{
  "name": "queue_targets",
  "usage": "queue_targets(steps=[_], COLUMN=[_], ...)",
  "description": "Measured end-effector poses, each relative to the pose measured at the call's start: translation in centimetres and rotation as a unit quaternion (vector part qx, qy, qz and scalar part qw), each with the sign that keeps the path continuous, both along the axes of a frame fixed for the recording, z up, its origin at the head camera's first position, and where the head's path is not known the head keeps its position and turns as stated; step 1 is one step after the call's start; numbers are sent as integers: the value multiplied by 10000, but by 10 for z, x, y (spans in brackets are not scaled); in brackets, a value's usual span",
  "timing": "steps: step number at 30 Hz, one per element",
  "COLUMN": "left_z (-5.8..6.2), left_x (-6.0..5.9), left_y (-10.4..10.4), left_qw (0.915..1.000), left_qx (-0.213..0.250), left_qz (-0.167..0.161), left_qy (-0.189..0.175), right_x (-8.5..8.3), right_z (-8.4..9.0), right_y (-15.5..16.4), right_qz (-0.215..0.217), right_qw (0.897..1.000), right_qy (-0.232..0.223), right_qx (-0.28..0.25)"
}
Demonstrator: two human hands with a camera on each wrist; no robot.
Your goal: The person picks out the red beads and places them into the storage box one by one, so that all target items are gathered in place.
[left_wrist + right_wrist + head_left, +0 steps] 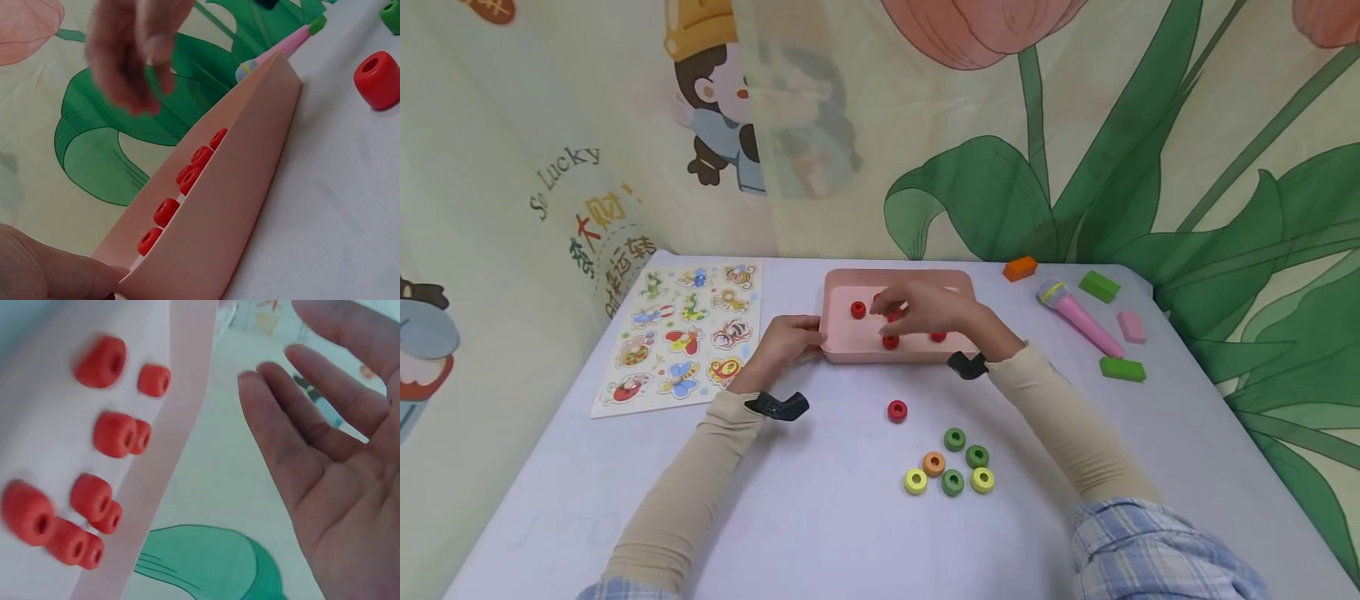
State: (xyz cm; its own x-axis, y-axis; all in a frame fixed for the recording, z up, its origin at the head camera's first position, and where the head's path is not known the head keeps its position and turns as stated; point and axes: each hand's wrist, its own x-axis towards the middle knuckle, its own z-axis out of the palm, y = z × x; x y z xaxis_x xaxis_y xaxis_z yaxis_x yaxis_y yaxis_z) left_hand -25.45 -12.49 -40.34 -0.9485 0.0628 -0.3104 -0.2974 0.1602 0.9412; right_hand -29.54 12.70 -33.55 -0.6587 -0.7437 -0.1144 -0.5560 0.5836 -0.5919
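Observation:
My left hand (784, 343) holds the left end of a shallow pink tray (850, 357). In the left wrist view its thumb (62, 270) lies at the rim. Over the tray hovers my right hand (934, 307), fingers apart and slightly bent; the right wrist view shows its palm with nothing in it. Several red beads (100, 360) with holes are scattered on the tray floor, some partly hidden by the right hand in the head view. In front of the tray a single red bead (891, 414) stands on the white table.
Nearer me lie green beads (949, 444), yellow beads (909, 486) and an orange bead (928, 468). A sheet of insect stickers (655, 333) is on the left. On the right are a pink toy microphone (1086, 323), green blocks (1122, 369), an orange block (1019, 267) and a pink block (1131, 327).

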Motion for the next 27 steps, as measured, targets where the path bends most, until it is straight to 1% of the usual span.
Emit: queue_targets(steps=[3,6,10,14,20,24,27], left_z=[0,1,2,3,0,-1,-1], left_x=[0,0,-2,-3,-3,-2,-2], left_y=[-1,-2,-2,-2,-1,0,1], left_qw=[10000,9999,9999,9999,9999,9999,9999], left_qx=[-59,-101,-95,-95,-125,-152,-169], left_qz=[36,76,90,81,55,14,-14], left_qy=[-23,-25,9,11,4,17,-2], right_x=[24,44,60,66,70,71,69], right_z=[-6,-14,-25,-36,-51,-52,-48], right_y=[7,12,13,12,11,10,12], right_qz=[325,548,671,711,778,807,775], right_qw=[9994,9976,9949,9941,9941,9936,9942], right_qy=[-23,-331,-615,-511,-385,-407,-445], right_qx=[115,253,436,633,648,673,602])
